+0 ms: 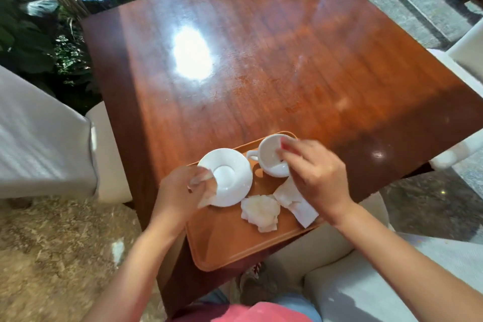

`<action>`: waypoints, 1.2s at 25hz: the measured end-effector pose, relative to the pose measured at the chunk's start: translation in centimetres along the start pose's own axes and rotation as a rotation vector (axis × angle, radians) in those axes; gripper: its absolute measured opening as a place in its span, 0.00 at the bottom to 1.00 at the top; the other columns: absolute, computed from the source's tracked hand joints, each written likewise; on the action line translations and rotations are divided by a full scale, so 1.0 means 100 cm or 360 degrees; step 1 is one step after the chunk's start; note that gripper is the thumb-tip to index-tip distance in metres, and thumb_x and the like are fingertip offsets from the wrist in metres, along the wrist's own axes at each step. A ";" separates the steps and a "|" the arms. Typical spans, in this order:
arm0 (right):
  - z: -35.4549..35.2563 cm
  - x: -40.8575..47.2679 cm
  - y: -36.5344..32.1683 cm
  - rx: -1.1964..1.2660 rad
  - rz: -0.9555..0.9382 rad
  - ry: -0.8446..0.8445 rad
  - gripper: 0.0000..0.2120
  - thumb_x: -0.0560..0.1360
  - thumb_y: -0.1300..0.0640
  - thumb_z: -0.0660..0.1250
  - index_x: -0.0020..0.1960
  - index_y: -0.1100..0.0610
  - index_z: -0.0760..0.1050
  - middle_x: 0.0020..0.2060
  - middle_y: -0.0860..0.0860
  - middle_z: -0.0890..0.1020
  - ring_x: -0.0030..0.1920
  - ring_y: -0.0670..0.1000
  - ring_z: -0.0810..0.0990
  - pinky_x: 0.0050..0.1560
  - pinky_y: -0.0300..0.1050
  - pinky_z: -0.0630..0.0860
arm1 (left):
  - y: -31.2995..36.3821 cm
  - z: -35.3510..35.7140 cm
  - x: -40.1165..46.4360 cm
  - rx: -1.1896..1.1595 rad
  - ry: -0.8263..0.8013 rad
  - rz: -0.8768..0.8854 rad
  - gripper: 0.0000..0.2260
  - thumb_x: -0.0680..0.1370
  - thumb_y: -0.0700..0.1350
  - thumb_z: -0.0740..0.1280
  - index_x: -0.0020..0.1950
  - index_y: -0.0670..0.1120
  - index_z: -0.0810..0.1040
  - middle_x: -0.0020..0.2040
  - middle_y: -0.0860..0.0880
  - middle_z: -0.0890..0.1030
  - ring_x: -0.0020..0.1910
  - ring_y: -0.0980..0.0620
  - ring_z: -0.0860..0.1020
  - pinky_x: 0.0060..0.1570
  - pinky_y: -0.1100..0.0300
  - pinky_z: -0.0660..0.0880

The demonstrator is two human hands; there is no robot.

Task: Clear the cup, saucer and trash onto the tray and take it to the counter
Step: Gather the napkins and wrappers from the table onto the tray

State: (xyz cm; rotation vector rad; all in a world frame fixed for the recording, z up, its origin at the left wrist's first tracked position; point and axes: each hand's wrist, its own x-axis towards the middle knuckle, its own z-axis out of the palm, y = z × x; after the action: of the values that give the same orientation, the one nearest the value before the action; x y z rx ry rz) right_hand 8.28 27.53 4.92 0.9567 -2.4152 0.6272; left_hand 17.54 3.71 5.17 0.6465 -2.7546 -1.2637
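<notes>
An orange tray (224, 246) lies on the near corner of the wooden table (261, 60), overhanging its edge. On the tray stand a white saucer (230, 180) and a white cup (271, 159), handle to the left. My left hand (180, 193) grips the saucer's left rim together with a bit of white paper. My right hand (316, 175) holds the cup's right rim, fingers partly inside. A crumpled napkin (261, 213) and a flat paper wrapper (298, 204) lie on the tray in front of the crockery.
A white upholstered chair (44, 144) stands at the left and another white seat (366, 285) at the lower right. Plants (39, 42) grow beyond the table's left side. A straw-like mat (52, 256) covers the floor at the lower left.
</notes>
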 end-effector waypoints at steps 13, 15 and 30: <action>0.055 -0.102 -0.082 0.0006 -0.0312 -0.0533 0.13 0.70 0.62 0.62 0.50 0.55 0.82 0.50 0.50 0.86 0.53 0.54 0.82 0.52 0.51 0.74 | -0.055 0.038 -0.064 0.0457 -0.0286 0.0061 0.17 0.74 0.41 0.66 0.63 0.48 0.75 0.60 0.51 0.75 0.59 0.51 0.73 0.54 0.60 0.71; 0.053 -0.101 -0.084 0.0012 -0.0314 -0.0553 0.11 0.70 0.61 0.65 0.49 0.56 0.82 0.51 0.51 0.85 0.54 0.55 0.81 0.55 0.52 0.70 | -0.056 0.034 -0.068 0.0499 -0.0208 0.0154 0.20 0.72 0.42 0.70 0.64 0.48 0.75 0.64 0.48 0.74 0.64 0.49 0.71 0.61 0.54 0.70; 0.021 -0.141 -0.041 -0.0136 -0.0230 -0.0636 0.09 0.71 0.64 0.61 0.39 0.58 0.80 0.34 0.52 0.82 0.34 0.55 0.80 0.32 0.44 0.76 | -0.068 0.056 -0.113 0.0761 -0.0335 0.0884 0.07 0.73 0.46 0.62 0.41 0.49 0.80 0.36 0.53 0.80 0.34 0.52 0.79 0.24 0.63 0.71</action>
State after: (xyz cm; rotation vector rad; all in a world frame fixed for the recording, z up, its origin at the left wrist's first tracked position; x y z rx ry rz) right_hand 19.84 30.79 -3.71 1.3083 -2.6535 0.2986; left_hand 29.05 8.17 -2.08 -0.2659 -3.0937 -0.5896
